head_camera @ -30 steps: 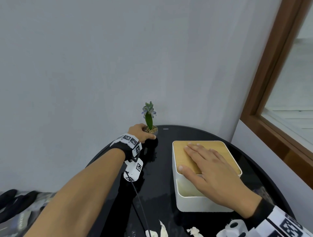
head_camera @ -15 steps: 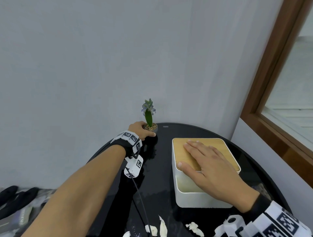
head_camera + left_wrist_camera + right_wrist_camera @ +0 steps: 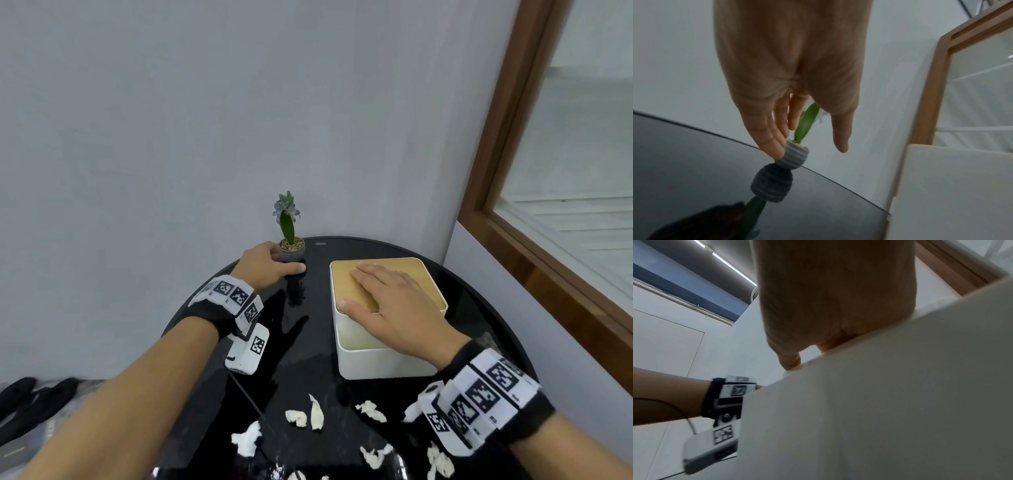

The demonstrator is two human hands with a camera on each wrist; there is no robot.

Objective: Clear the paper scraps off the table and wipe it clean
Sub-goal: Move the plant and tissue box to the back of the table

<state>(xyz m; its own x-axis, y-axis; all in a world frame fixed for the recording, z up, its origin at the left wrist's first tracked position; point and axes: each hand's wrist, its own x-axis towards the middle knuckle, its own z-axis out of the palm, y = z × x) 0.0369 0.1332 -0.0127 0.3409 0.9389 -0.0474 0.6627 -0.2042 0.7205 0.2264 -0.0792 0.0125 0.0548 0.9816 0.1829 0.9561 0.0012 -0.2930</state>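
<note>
Resting flat on the lidded white box (image 3: 376, 359), right hand (image 3: 394, 308); left hand's (image 3: 263, 263) straight fingers touch plant pot (image 3: 292, 249).

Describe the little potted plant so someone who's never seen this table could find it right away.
On the round black table, look to the far edge by the grey wall, left of the white box with the wooden lid. The potted plant stands there, the left hand touching its ribbed grey pot. It is the only green, upright thing there.
</note>
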